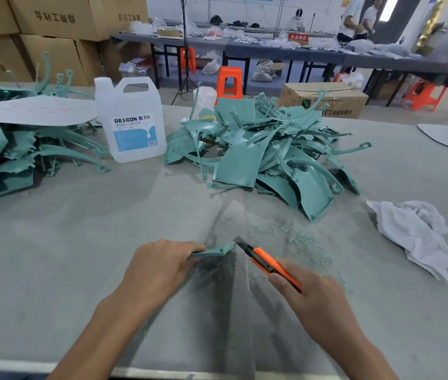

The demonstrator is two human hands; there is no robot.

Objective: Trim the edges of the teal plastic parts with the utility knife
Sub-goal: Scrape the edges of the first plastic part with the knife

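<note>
My left hand (159, 266) grips a small teal plastic part (215, 250) just above the grey table, near its front edge. Only the part's right end sticks out past my fingers. My right hand (310, 294) holds an orange utility knife (268, 263) with the blade out. The blade tip sits right at the part's right end. A heap of teal parts (266, 152) lies behind, in the middle of the table. Another heap of teal parts (11, 149) lies at the left.
A white DEXCON jug (131, 119) stands between the two heaps. A crumpled white cloth (415, 231) lies to the right. Teal shavings (280, 231) are scattered in front of the middle heap. Cardboard boxes, orange stools and people at far tables fill the background.
</note>
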